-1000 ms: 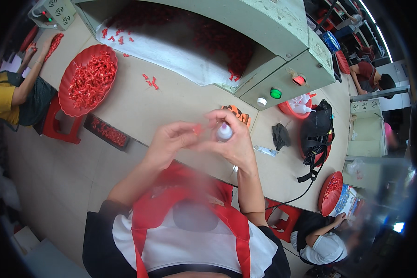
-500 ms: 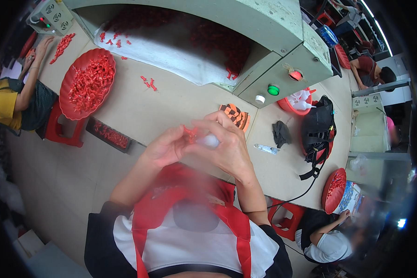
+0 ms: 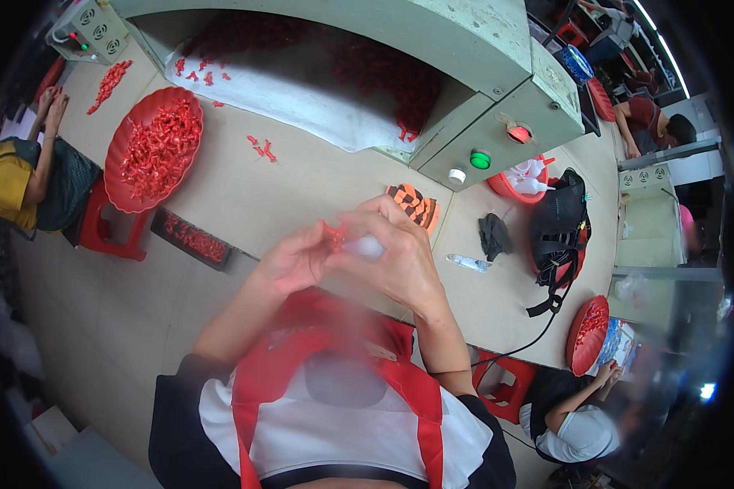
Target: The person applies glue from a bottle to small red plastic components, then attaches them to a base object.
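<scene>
My two hands meet over the near edge of the table. My left hand (image 3: 289,259) pinches a small red plastic figure (image 3: 333,235) between thumb and fingers. In my right hand (image 3: 404,265) is a whitish translucent squeeze bottle (image 3: 367,247), its tip against or very near the red figure. Fingers hide most of the bottle, and a blur softens the spot where the two meet. Just beyond my right hand lies an orange and black patterned cloth (image 3: 416,205). A few loose red figures (image 3: 263,148) lie farther off on the table.
A pale green machine (image 3: 465,106) with a white-lined opening stands ahead. Left are a red bowl of figures (image 3: 153,151) and a dark tray (image 3: 191,238). Right are a red basket of bottles (image 3: 506,186), a black rag (image 3: 494,236) and a black bag (image 3: 559,228). Co-workers sit at both sides.
My hands, the red figure and the squeeze bottle have hardly moved. At the left, a co-worker's hands have drawn closer together; at the lower right, another co-worker's hands have shifted slightly.
</scene>
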